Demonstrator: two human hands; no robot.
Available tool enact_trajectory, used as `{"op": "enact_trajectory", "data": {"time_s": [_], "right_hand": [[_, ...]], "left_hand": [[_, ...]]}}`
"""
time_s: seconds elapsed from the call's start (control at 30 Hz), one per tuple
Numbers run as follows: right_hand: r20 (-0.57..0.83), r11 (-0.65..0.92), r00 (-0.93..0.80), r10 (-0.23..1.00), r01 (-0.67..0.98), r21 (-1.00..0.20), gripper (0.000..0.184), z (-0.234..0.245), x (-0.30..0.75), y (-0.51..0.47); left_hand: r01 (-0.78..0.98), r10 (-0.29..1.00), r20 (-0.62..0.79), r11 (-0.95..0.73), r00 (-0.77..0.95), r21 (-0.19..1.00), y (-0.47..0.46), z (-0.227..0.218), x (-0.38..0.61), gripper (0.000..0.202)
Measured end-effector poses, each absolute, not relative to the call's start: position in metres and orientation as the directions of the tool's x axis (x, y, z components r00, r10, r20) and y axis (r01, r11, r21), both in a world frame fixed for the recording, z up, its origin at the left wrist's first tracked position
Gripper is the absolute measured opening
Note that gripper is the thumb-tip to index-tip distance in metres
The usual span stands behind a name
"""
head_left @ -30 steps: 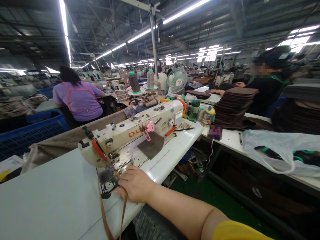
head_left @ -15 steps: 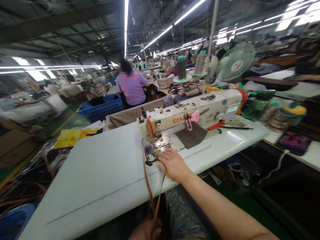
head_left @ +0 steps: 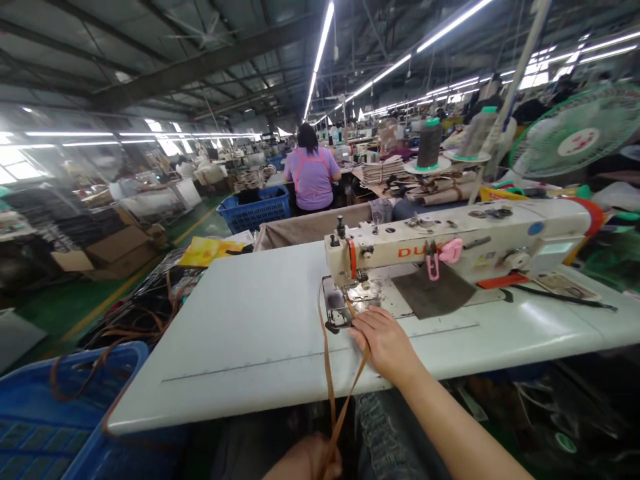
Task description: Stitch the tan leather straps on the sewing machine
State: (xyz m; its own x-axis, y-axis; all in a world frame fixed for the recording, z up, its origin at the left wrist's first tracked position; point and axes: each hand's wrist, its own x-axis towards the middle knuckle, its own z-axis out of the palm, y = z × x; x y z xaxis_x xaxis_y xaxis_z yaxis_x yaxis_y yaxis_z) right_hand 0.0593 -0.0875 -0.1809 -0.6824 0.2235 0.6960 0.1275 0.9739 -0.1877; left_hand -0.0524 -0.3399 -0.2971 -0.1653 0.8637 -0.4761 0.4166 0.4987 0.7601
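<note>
A narrow tan leather strap [head_left: 330, 393] runs from the presser foot of a white industrial sewing machine [head_left: 450, 250] down past the table's front edge. My right hand [head_left: 385, 347] grips the strap just beside the needle area, its fingers close to the metal foot plate. At the bottom of the view, my left hand [head_left: 305, 460] holds the strap's lower lengths below the table edge. Part of the strap under my right hand is hidden.
The machine sits in a white table [head_left: 250, 320], with a dark felt pad [head_left: 433, 290] and a pink clip [head_left: 451, 251] on it. A blue crate [head_left: 65, 400] holding brown straps stands at the left. A co-worker in purple [head_left: 313, 177] sits ahead, beyond thread cones [head_left: 429, 143] and a fan [head_left: 575, 140].
The view has swung left, bringing the blue crate into sight. My left hand has come into view at the bottom, holding the strap. My right hand stays on the strap by the foot.
</note>
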Motion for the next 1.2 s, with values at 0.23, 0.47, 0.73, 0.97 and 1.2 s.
{"op": "enact_trajectory", "data": {"time_s": [0.23, 0.47, 0.73, 0.97, 1.2], "right_hand": [[0.688, 0.977, -0.695, 0.208, 0.114, -0.180, 0.030, -0.185, 0.057, -0.084], [0.695, 0.982, -0.694, 0.186, 0.109, -0.155, 0.032, -0.186, 0.056, -0.082], [0.688, 0.981, -0.699, 0.194, 0.121, -0.154, 0.031, -0.184, 0.057, -0.084], [0.681, 0.978, -0.703, 0.205, 0.122, -0.168, 0.031, -0.182, 0.058, -0.085], [0.680, 0.979, -0.705, 0.201, 0.121, -0.163, 0.031, -0.184, 0.057, -0.085]], "left_hand": [[0.279, 0.897, -0.319, 0.405, -0.305, 0.871, -0.331, -0.274, -0.040, 0.038], [0.420, 0.881, -0.449, 0.466, -0.145, 0.779, -0.342, -0.273, -0.047, 0.021], [0.228, 0.884, -0.351, 0.427, -0.308, 0.875, -0.333, -0.260, -0.048, 0.048], [0.252, 0.890, -0.424, 0.454, -0.164, 0.855, -0.339, -0.263, -0.047, 0.043], [0.197, 0.926, -0.349, 0.373, -0.144, 0.907, -0.339, -0.248, -0.044, 0.050]]}}
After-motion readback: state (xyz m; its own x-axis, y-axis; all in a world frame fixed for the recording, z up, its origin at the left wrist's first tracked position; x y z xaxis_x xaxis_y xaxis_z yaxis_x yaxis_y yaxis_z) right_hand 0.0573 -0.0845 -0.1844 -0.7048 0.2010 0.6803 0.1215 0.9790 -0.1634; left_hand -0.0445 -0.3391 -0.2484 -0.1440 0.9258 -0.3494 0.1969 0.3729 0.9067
